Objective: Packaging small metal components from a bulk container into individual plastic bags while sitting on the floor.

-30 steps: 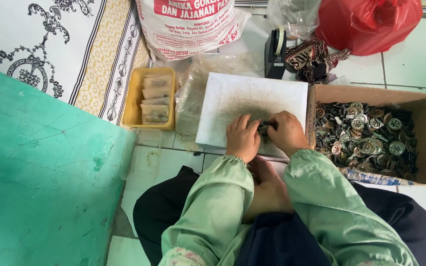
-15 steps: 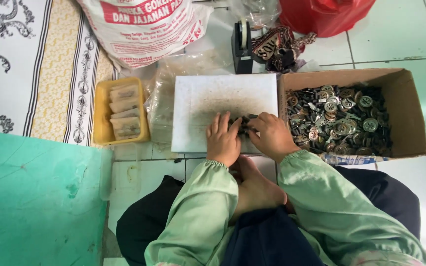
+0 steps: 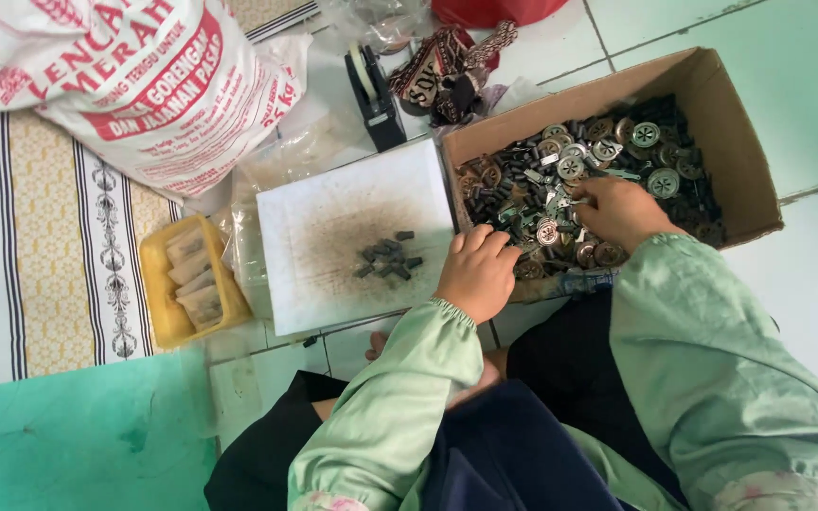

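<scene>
Grip: right hand (image 3: 622, 210) down in cardboard box (image 3: 712, 114), fingers curled into the pile of round metal parts (image 3: 608, 151), can't tell if it's got one. Left hand (image 3: 475, 274) loosely curled, holding nothing, resting at edge of white board (image 3: 333, 218). Small dark pieces (image 3: 388, 257) heaped mid-board, apart from both hands. Yellow tray (image 3: 158, 284) left of board.

Under the fingers of the right hand (image 3: 622, 213), shiny metal discs (image 3: 608, 151) mixed with dull dark pieces fill a matt brown cardboard box (image 3: 740, 170). Beside the left hand (image 3: 475, 274), a matt white board (image 3: 352, 237), smudged grey, carries small dark matt blocks (image 3: 388, 257). Sleeves (image 3: 400, 407) are soft green cloth; floor tiles (image 3: 807, 85) look smooth, faintly glossy.
</scene>
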